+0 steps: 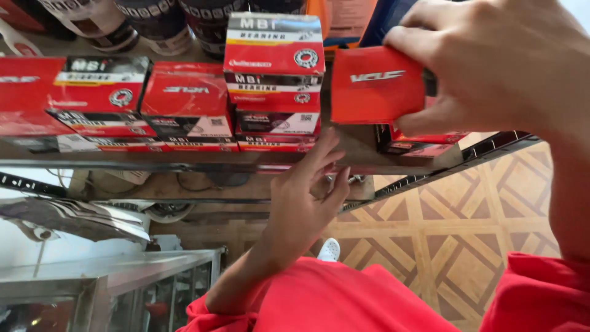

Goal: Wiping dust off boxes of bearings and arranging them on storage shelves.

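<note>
The right hand [491, 61] holds a red box [376, 86] in its grip at two o'clock; the left hand [307, 197], fingers loosely spread and holding nothing, rests at the shelf [153, 158] edge below the stacked boxes [273, 80].

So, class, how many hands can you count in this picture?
2. The left hand is open at centre, by the shelf edge; the right hand is upper right, gripping a red box. No others show.

A small red cardboard box [376, 85] with a white logo on its face was held upright just above the shelf [184, 161], beside a stack of similar red boxes [273, 86].
</note>
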